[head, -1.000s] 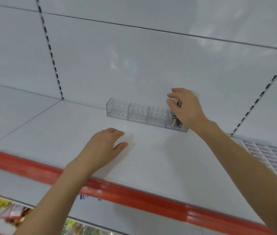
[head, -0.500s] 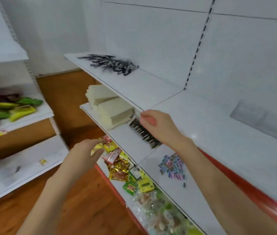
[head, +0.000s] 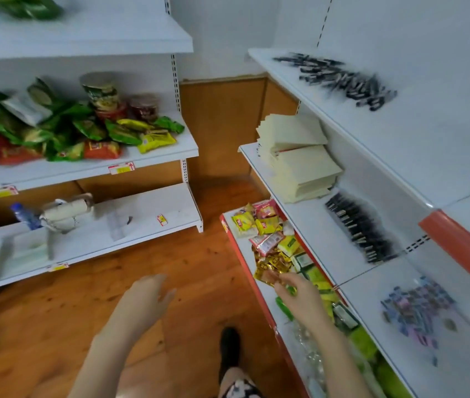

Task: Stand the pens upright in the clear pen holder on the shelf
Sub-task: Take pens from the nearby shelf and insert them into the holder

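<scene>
White shop shelves stand on both sides of us over a wooden floor (head: 130,285). On the top shelf (head: 377,133) at our right lies a loose heap of dark pens (head: 343,77), flat on the board and well apart from both of our hands; a second row of dark pens (head: 358,229) lies on the shelf below, just beside a stack of pale notebooks (head: 297,156). We cannot see the clear pen holder from here. Our left hand (head: 144,300) hangs over the floor with its fingers loosely spread and nothing in it. Our right hand (head: 299,294) hovers over the snack packets (head: 274,242) on the lowest shelf, fingers slightly curled and parted; motion blur keeps us from telling whether it touches a packet. More snack bags (head: 64,130) crowd the left shelves.
</scene>
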Motion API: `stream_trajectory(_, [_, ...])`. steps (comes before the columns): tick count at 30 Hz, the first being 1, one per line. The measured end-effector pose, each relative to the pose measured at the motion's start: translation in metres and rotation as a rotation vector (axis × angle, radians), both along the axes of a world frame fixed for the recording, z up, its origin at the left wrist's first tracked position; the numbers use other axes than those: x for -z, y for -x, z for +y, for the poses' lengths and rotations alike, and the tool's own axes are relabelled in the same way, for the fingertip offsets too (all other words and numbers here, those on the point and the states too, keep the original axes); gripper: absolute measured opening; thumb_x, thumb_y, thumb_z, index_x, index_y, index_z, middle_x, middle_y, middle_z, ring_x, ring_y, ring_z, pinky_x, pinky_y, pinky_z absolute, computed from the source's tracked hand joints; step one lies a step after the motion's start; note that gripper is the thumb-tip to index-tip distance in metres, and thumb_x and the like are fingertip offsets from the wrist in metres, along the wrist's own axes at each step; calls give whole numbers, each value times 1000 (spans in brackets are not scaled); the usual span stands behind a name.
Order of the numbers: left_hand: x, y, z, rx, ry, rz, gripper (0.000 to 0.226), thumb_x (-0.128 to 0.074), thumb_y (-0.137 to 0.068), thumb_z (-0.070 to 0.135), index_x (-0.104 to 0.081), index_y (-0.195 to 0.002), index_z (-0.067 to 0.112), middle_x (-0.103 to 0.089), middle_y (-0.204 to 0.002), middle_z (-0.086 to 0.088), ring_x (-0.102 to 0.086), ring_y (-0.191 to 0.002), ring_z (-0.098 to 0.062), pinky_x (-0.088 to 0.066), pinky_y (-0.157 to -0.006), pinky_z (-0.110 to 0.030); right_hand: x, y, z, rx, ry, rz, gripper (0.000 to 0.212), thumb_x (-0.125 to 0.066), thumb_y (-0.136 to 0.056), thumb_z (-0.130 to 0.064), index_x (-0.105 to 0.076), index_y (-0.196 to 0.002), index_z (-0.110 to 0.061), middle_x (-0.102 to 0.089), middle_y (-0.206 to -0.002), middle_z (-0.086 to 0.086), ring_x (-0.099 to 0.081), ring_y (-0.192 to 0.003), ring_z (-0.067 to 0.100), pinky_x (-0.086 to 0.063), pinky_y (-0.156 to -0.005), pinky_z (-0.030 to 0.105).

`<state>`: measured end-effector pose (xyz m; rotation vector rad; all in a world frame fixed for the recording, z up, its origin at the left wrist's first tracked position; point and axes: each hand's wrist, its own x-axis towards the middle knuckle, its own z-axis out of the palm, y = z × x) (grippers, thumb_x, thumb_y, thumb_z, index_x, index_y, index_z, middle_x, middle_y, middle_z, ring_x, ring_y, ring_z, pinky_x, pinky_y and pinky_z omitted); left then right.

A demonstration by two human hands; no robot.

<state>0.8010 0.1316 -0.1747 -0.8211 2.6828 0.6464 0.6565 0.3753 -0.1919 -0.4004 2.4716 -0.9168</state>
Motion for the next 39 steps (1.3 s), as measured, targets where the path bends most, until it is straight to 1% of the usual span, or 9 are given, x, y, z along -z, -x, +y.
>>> stream_trajectory(6, [24,48,-39,-50,-45,1,47,-47,-94,36,-45,-135,12,-53,-135,-5,-50,-124,-19,-41,-98,-26,20,63,-50,4,-26,-37,37,-53,-91,-22,-51,-126,-11,-57,-128,5,-51,-118,18,-41,-96,28])
stream_trajectory(9, [26,98,-63,-58,-41,7,49,-46,-95,36,-42,-138,14,-48,-141,-3,-50,-124,-20,-41,-98,-27,20,112,-84,2,20,-19,34,-53,-91,-20,-54,-122,-7,-59,-124,9,-53,-116,22,-43,-98,32])
stream_trajectory(13, [21,159,-99,-91,-39,14,49,-46,-95,36,-41,-138,15,-47,-141,-3,-46,-128,-19,-37,-102,-27,14,173,-120,22,51,4,33,-52,-91,-20,-55,-122,-9,-59,-121,6,-53,-116,20,-39,-87,22])
stream_trajectory(16, [17,197,-127,-156,-45,37,47,-48,-94,35,-43,-137,15,-49,-140,-6,-48,-126,-21,-38,-102,-31,9,213,-140,33,72,3,35,-53,-91,-20,-53,-124,-9,-58,-125,8,-53,-115,20,-39,-92,25])
stream_trajectory(20, [8,237,-149,-186,-71,59,45,-51,-93,32,-47,-134,13,-52,-137,-8,-51,-122,-22,-40,-101,-32,6,251,-162,47,76,-2,30,-52,-91,-17,-56,-119,-8,-60,-121,9,-54,-102,16,-40,-86,23])
stream_trajectory(26, [1,314,-192,-72,-69,109,41,-52,-93,30,-51,-129,11,-57,-130,-10,-52,-120,-24,-38,-99,-32,2,299,-197,153,119,6,26,-53,-91,-17,-60,-113,-5,-63,-114,9,-52,-95,12,-39,-83,21])
stream_trajectory(31, [-3,394,-239,95,-60,155,41,-52,-92,30,-53,-128,11,-58,-130,-9,-54,-118,-23,-39,-97,-30,3,339,-242,274,141,32,25,-53,-91,-20,-61,-109,-5,-65,-109,11,-59,-99,20,-44,-80,24])
stream_trajectory(34, [-13,445,-268,227,-46,199,42,-52,-92,31,-53,-129,11,-58,-130,-8,-54,-118,-23,-39,-97,-29,-2,362,-275,353,170,62,24,-53,-91,-21,-61,-110,-9,-64,-110,4,-54,-93,8,-40,-75,11])
stream_trajectory(39, [-47,520,-292,501,-71,277,42,-50,-93,31,-51,-131,13,-57,-130,-7,-53,-117,-23,-42,-98,-32,-27,388,-307,472,146,148,28,-55,-90,-21,-60,-115,-9,-62,-119,4,-54,-109,13,-34,-90,16])
